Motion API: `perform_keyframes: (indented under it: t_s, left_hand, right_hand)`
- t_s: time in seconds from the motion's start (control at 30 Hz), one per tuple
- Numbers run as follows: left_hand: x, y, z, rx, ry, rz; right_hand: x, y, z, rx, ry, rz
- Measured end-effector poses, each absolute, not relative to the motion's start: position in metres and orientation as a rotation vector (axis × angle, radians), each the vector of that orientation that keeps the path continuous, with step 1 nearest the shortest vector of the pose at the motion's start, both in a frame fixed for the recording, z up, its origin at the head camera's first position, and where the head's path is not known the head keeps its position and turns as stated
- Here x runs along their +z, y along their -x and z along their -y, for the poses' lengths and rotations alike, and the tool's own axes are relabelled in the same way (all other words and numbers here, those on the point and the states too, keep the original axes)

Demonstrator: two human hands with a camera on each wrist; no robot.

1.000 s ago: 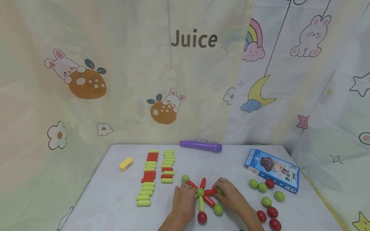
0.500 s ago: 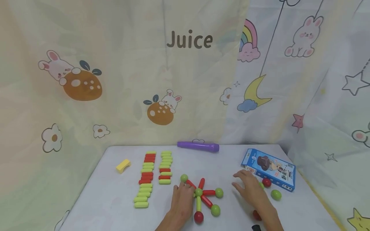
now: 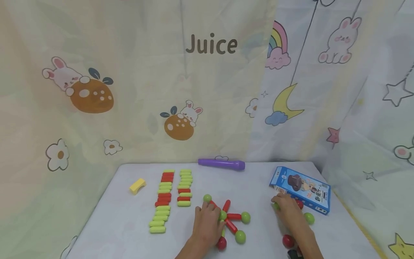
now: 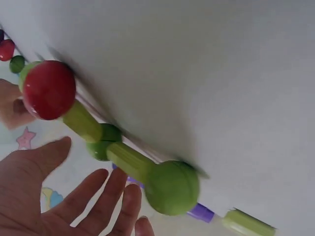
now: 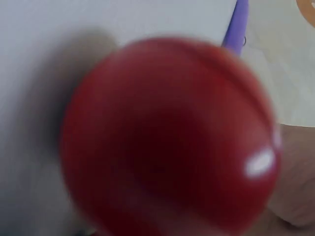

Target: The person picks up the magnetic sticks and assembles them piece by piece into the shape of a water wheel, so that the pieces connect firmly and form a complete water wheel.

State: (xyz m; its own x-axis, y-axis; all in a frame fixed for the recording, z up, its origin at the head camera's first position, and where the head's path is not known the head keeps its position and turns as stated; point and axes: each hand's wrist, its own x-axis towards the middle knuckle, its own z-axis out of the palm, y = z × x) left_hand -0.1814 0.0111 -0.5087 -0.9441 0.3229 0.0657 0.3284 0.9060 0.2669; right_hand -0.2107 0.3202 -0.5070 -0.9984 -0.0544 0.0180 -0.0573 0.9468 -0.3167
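The left hand [image 3: 207, 219], fingers spread, lay at the left side of the rod-and-ball star [image 3: 231, 216] on the table [image 3: 252, 187], presumably to steady it, while the right hand [image 3: 290, 209] was at a green ball [image 3: 276, 206] near the blue box [image 3: 305, 189], whether pinching it could not be determined.

Balls [image 3: 245, 217] and sticks [image 3: 234, 216] are red or green.

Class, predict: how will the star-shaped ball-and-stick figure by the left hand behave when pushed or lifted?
The figure is probably stiff: its sticks look straight. Pushed, it likely slides rather than rolls, since sticks spread around its central green ball. Lifted by its red end ball, it may pull apart, being separate joined pieces.
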Motion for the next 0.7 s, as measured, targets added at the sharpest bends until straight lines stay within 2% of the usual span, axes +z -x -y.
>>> perform_keyframes:
  t_s: [0.33, 0.57, 0.7]
  left_hand:
    - [-0.509, 0.178, -0.028, -0.237, 0.534, 3.116]
    - [-0.51, 0.177, -0.024, -0.319, 0.581, 3.037]
    - [-0.51, 0.177, -0.021, -0.407, 0.611, 3.023]
  right_hand:
    - [-0.505, 0.207, -0.282, 0.821, -0.264, 2.954]
    - [-0.512, 0.216, -0.259, 1.064, -0.536, 2.836]
    - [-0.519, 0.222, -0.25, 1.137, -0.57, 2.846]
